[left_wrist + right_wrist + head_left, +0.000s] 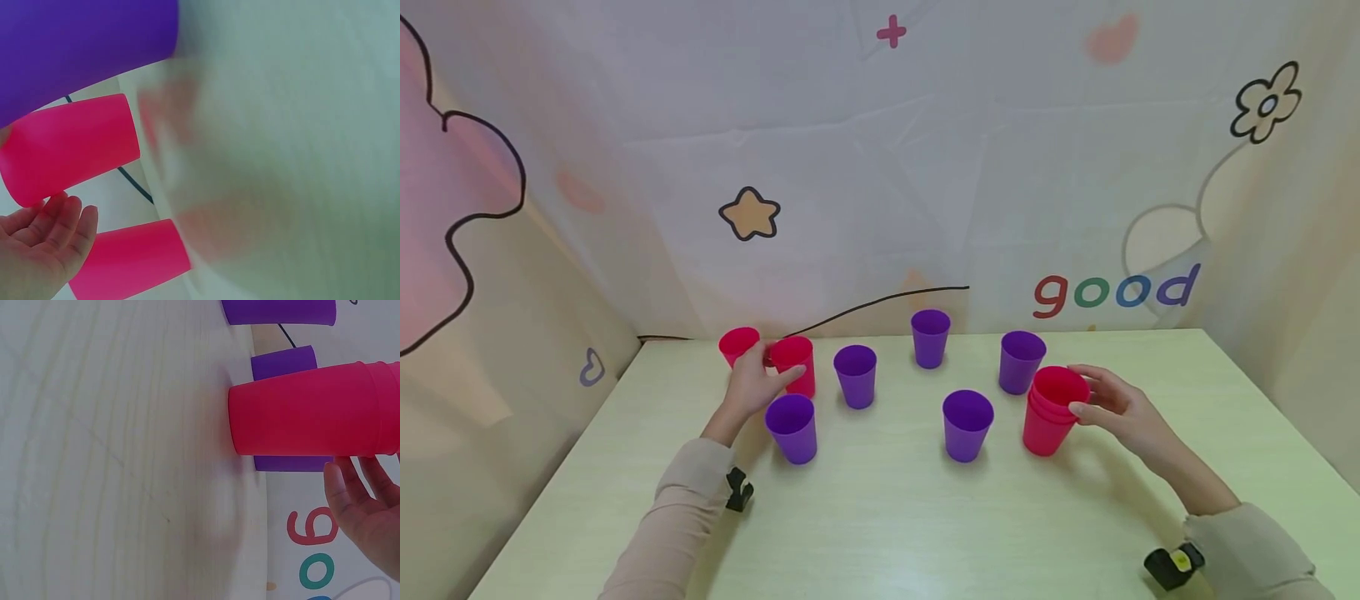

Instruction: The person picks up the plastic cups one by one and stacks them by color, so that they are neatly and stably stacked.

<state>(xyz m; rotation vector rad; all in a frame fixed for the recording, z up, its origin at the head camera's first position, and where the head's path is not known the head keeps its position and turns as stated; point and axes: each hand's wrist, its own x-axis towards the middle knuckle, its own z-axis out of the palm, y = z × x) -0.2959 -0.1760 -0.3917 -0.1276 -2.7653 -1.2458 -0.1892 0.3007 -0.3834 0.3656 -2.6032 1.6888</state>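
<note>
My left hand (751, 385) holds a red cup (801, 371) between thumb and fingers, with the thumb across its near side. The left wrist view shows the fingertips (74, 209) against the wall of that cup. Just left of it stands another red cup (735, 340), partly behind the hand. My right hand (1120, 408) grips a stack of nested red cups (1047, 425) near the top, from the right side. Fingers and thumb lie at the upper rims. In the right wrist view the stack (300, 415) stands upright at the table surface.
Purple cups stand upright between the hands: one nearest my left wrist (793, 437), one behind it (857, 383), one at the back (931, 343), one in the front middle (967, 433), and another (1019, 367) behind the red stack. A printed cloth (850, 167) hangs behind the table (880, 533).
</note>
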